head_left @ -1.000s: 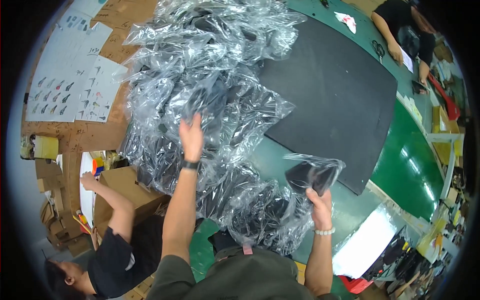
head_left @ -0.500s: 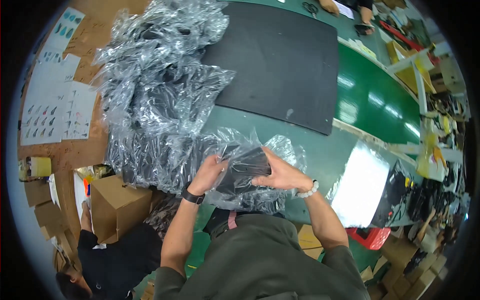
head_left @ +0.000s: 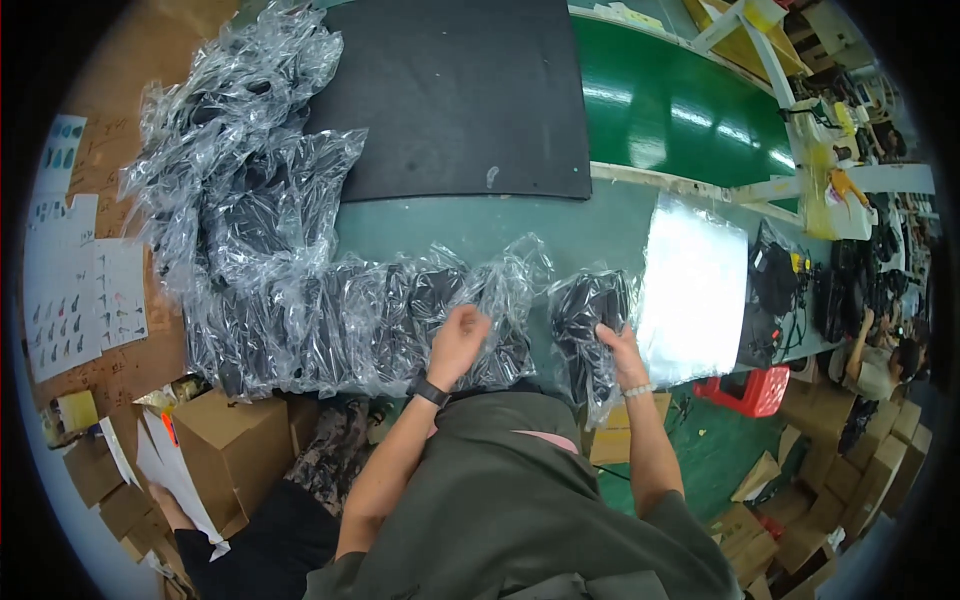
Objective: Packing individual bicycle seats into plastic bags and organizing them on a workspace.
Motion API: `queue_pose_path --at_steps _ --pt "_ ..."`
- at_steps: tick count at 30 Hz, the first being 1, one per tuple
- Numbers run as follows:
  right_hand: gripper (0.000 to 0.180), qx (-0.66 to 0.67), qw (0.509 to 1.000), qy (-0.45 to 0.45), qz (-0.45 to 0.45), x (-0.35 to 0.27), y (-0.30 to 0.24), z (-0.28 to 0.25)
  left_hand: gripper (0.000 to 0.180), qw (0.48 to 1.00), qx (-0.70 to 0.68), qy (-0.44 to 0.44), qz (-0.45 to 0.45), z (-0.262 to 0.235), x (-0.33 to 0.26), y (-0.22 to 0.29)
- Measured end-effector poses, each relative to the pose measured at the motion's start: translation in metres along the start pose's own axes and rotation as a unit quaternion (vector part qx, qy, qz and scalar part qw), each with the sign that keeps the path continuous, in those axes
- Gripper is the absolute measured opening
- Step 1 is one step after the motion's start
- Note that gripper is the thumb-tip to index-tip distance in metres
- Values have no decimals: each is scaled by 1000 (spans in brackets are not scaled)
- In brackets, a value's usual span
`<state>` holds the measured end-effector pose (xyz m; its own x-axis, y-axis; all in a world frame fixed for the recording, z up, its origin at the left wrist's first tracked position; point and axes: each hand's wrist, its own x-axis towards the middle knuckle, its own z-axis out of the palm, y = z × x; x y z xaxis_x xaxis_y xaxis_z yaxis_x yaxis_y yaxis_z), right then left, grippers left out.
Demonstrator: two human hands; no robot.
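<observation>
My right hand [head_left: 624, 357] grips the edge of a black item in a clear plastic bag [head_left: 588, 325], thumb on top. The bagged item lies at the table's near edge, a little apart from the row. My left hand [head_left: 459, 347] is closed, its fingers curled over the right end of a row of similar bagged black items [head_left: 330, 330]. Whether it pinches any plastic there is hidden. The row runs along the near edge to the left, and a heap of more bagged black items [head_left: 250, 200] lies behind it.
A large black mat [head_left: 450, 100] lies on the green table [head_left: 430, 228]. A shiny pale stack of sheets [head_left: 695, 290] sits to the right, beside loose black items [head_left: 772, 280]. A red stool [head_left: 748, 391] stands below. Lower left, a person [head_left: 270, 535] is beside a cardboard box [head_left: 225, 435].
Both hands were together on a bagged black item. Now they are apart: my right hand is farther right on a bagged item, my left at the row's end. The view has shifted right.
</observation>
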<state>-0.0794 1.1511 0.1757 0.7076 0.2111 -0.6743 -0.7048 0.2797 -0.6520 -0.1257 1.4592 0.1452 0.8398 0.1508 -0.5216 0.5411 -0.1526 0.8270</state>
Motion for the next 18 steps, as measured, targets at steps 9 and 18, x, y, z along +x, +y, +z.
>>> queue_pose_path --at_steps 9,18 --pt "65 -130 949 193 -214 82 108 36 78 859 439 -117 237 17 -17 4" --pt "71 -211 924 261 -181 74 110 32 76 846 440 -184 239 0 -10 6"
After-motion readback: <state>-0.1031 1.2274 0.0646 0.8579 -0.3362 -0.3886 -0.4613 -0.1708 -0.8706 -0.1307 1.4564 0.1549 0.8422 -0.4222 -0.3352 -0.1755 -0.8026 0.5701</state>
